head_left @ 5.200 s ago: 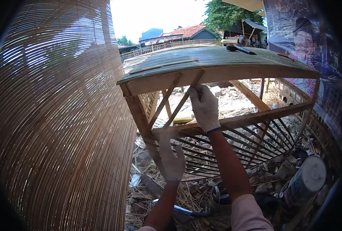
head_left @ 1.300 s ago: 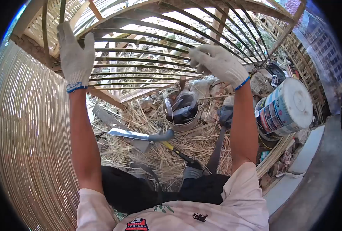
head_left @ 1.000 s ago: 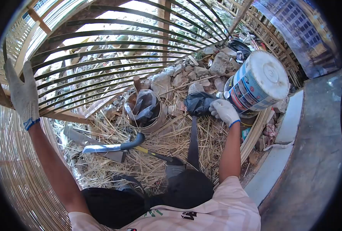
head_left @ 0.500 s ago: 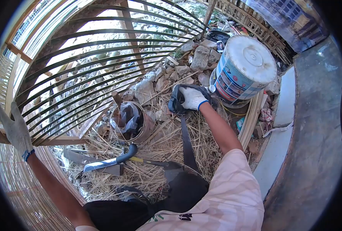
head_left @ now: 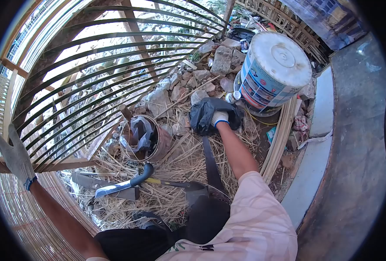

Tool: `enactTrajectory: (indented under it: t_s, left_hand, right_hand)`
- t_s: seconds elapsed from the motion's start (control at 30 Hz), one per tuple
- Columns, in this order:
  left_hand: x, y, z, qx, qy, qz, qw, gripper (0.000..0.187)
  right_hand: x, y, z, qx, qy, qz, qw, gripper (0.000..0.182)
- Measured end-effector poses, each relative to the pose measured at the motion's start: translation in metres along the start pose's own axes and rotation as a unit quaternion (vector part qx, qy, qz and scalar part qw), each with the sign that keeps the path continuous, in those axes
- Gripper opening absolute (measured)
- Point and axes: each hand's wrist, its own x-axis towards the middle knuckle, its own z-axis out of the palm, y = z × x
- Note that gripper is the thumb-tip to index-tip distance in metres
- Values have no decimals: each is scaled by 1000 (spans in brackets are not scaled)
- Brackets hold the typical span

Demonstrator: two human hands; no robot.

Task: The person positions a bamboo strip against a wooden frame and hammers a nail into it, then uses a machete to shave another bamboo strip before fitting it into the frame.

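Note:
My left hand (head_left: 14,154), in a pale work glove, rests at the wooden frame of the bamboo slat panel (head_left: 93,82) with its fingers stretched and apart. In the middle, my gloved right hand (head_left: 219,118) reaches into the mouth of a black plastic bag (head_left: 204,114); the bag covers its fingers, and what they touch is hidden. Below the bag a dark saw-like blade (head_left: 212,165) lies on the straw. Left of it stands a worn bucket (head_left: 161,143) with a clear plastic bag and a wooden handle in it.
A large upturned paint bucket (head_left: 264,80) stands right of the black bag, with a small white-capped container (head_left: 233,96) beside it. A machete (head_left: 123,184) and a yellow-handled tool (head_left: 167,183) lie on the straw. Rocks (head_left: 158,102) and bundled bamboo strips (head_left: 281,137) lie around.
My right hand has gone deeper into the black bag, whose mouth now covers the fingers. The bag looks more spread out. My left hand stays at the frame.

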Motion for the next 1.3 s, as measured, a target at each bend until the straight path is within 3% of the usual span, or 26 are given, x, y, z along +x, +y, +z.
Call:
enactTrajectory:
  t_s: [0.1,0.17,0.23,0.27,0.3,0.37,0.4,0.5,0.53,0.57,0.63,0.7,0.77,0.8,0.83,0.87,1.0,1.07,1.1,1.17,1.23,1.3]
  left_hand:
    - [0,7,-4,-8,-6,-11,1000,90]
    - [-1,13,-7,-19,-8,-22,1000,90]
    - [0,16,-8,-26,-2,-17,1000,87]
    - [0,17,-10,-30,-14,-28,999,85]
    - [-1,12,-10,-25,-12,-29,999,85]
    - [-1,3,-5,3,-5,-6,1000,84]
    - [-1,3,-6,1,-8,-5,1000,84]
    - [-3,-2,-3,4,-12,-7,1000,84]
    - [-3,-3,-4,7,-14,-6,1000,84]
    - [-3,-4,-5,8,-16,-2,1000,84]
    - [-3,-5,-4,9,-23,5,1000,84]
    - [-3,-7,-3,14,-27,-1,1000,86]
    - [-2,-3,-1,8,-22,2,1000,86]
    - [-2,-1,-1,5,-14,2,1000,87]
    - [-3,-2,1,0,-16,2,1000,87]
    - [-4,-6,5,5,-26,-12,1000,88]
    - [-4,-9,9,4,-31,-20,999,89]
    - [-2,-5,4,2,-29,-15,999,89]
    - [-2,-3,2,4,-16,-4,1000,89]
    - [-1,3,-2,-2,1,12,1000,89]
    - [3,11,-6,4,-24,-9,1000,89]
    - [4,13,-8,32,-34,-24,999,88]
  right_hand:
    - [12,2,44,57,86,76,992,43]
    - [10,10,54,99,45,79,991,44]
    - [4,15,56,39,34,-5,999,43]
    - [11,24,58,25,-43,-46,998,42]
    - [11,25,52,26,-42,-51,997,42]
    - [8,29,38,-20,-147,-91,985,37]
    - [9,40,46,-139,-127,-216,958,32]
    - [-1,43,40,-166,-54,-196,965,28]
    - [1,45,34,-41,-106,-93,989,28]
    - [1,47,27,-39,-110,-94,989,28]
    - [-1,67,23,-62,156,-209,963,28]
    - [4,76,-7,52,88,-185,978,26]
    - [1,87,-35,-49,23,-209,977,22]
    - [-4,82,-55,156,-98,-107,977,20]
    - [-10,76,-73,352,-210,1,912,20]
    - [-17,71,-85,430,-212,21,877,24]
    - [-23,59,-107,388,-210,44,896,26]
    - [-13,73,-77,230,-194,-66,951,26]
    - [-17,66,-80,232,-194,-64,951,26]
    - [-26,39,-99,436,-195,140,868,21]
    - [-34,29,-103,493,-173,183,833,16]
    - [-41,25,-94,689,-141,235,671,12]
